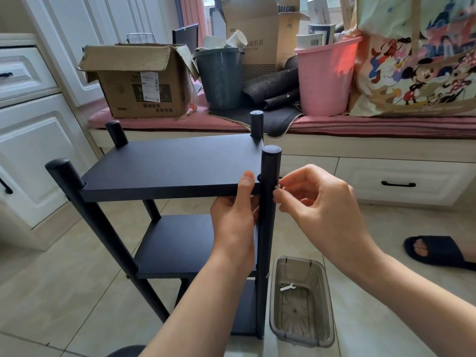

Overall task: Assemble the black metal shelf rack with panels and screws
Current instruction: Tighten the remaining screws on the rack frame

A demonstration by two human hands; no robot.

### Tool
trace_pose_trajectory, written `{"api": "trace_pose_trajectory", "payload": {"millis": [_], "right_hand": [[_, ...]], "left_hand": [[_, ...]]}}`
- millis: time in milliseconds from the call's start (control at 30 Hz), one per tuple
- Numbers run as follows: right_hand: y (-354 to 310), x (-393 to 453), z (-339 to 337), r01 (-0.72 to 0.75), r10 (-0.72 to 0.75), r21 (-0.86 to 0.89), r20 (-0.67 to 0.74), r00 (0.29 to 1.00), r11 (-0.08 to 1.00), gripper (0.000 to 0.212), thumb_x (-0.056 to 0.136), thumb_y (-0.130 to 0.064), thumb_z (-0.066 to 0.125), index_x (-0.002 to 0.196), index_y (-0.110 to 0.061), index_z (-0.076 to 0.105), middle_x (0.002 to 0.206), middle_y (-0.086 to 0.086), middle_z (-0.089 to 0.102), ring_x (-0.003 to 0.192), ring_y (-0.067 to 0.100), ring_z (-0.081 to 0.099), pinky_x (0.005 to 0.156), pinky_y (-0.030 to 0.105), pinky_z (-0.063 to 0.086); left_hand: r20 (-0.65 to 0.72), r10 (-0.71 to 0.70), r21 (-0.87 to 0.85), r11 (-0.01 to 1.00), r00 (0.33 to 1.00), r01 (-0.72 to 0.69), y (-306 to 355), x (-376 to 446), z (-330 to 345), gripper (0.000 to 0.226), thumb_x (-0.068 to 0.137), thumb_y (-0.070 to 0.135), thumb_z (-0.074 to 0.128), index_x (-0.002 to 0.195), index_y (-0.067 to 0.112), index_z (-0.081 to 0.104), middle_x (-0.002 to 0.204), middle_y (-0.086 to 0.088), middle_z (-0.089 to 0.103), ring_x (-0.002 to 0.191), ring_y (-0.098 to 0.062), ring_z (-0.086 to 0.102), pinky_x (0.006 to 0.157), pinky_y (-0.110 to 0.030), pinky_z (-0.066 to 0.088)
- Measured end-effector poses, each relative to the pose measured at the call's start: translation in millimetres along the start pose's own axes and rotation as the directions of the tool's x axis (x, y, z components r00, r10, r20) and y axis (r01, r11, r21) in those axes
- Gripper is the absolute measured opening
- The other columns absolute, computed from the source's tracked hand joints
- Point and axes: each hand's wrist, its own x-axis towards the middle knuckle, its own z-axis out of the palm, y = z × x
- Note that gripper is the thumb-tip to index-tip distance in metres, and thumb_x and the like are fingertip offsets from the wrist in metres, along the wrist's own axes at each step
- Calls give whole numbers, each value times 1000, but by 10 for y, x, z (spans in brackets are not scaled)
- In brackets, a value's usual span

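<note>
Rack [180,228] stands upright on the tile floor, four posts up, three panels in. Step in hand: fastening the top panel [170,163] to the front right post [268,215].

Left hand [235,220] grips the panel's front edge right beside that post, thumb on top, fingers curled under, holding it level. Right hand [319,202] is at the post's outer side, thumb and forefinger pinching a small silver screw [278,186] at panel height, other fingers loosely curled. The screw looks to be at or just in the hole, but it's tiny and half hidden by the fingertips, so can't say if the thread has caught.

Judgement: late in the build. Lower two panels look seated; small fastener heads show on the front left post at their levels. Can't see whether the top panel's other three corners are screwed.

Next move needs:
- panel held steady so its side hole lines up with the post hole
- screw kept square to the post, turned by fingers until it bites
- then the small wrench [287,287], lying in the clear plastic bin [301,341] on the floor just right of the rack's foot, to tighten

Risk: cross-threading if the panel sags, or dropping the screw.
</note>
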Motion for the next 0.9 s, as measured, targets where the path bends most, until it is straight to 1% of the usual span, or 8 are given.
{"api": "trace_pose_trajectory", "payload": {"millis": [133, 267, 367, 467, 600, 667, 767, 900], "right_hand": [[-5, 10, -4, 8, -8, -7, -15, 1000, 1000, 14, 82, -13, 80, 84, -17, 66, 73, -8, 72, 66, 8, 70, 69, 36, 59], [4, 14, -5, 25, -25, -12, 2, 1000, 1000, 13, 82, -12, 79, 82, -15, 66, 73, -5, 72, 67, 11, 70, 71, 40, 59], [9, 5, -1, 29, -29, -3, 12, 1000, 1000, 14, 83, -12, 78, 81, -18, 66, 73, -5, 72, 66, 10, 70, 70, 38, 59], [17, 0, -2, 36, -36, 3, 13, 999, 999, 15, 83, -11, 78, 81, -18, 65, 73, -5, 72, 66, 7, 70, 69, 34, 59], [25, 4, 4, 42, -42, -7, 19, 999, 999, 14, 84, -10, 77, 82, -16, 65, 73, -6, 72, 67, 6, 70, 68, 32, 59], [25, 7, 7, 50, -50, -14, 12, 999, 999, 15, 83, -9, 77, 81, -16, 64, 73, -7, 72, 66, 5, 70, 67, 31, 58], [25, 9, 7, 58, -57, -24, 17, 998, 998, 16, 83, -9, 78, 81, -18, 64, 73, -7, 71, 66, 6, 70, 67, 30, 58], [27, 13, 5, 57, -57, -14, 13, 998, 998, 17, 82, -10, 78, 81, -19, 64, 73, -7, 71, 66, 6, 70, 68, 29, 58]], "left_hand": [[-6, 0, -2, 1000, 1000, 0, 11, -6, 5, 24, 93, 36, 63, 79, 18, 70, 86, -4, 77, 86, -21, 75, 75, -31, 60], [-23, -2, -6, 1000, 1000, 2, 13, -13, 15, 24, 96, 34, 62, 81, 16, 69, 86, -4, 77, 85, -21, 75, 74, -30, 59], [-21, 3, -9, 1000, 1000, -3, 21, -24, 18, 30, 96, 34, 62, 71, 21, 73, 85, -4, 77, 84, -20, 74, 73, -29, 58], [-23, -2, -5, 1000, 1000, 2, 44, -38, 28, 37, 97, 35, 61, 64, 27, 75, 81, 0, 76, 81, -17, 74, 69, -25, 59], [-19, 8, -4, 1000, 1000, -8, 68, -51, 43, 36, 96, 37, 61, 63, 31, 75, 79, 2, 76, 79, -15, 74, 67, -21, 59], [-10, 10, 2, 1000, 1000, -10, 72, -60, 50, 38, 97, 37, 60, 63, 33, 75, 77, 3, 75, 78, -15, 73, 69, -23, 59], [-14, 8, -1, 1000, 1000, -8, 79, -63, 51, 34, 96, 39, 61, 67, 27, 74, 81, 0, 75, 81, -17, 73, 73, -29, 58], [1, 13, -8, 1000, 1000, -13, 83, -61, 52, 38, 98, 37, 59, 64, 32, 75, 77, 2, 75, 75, -13, 72, 67, -23, 58]]}}
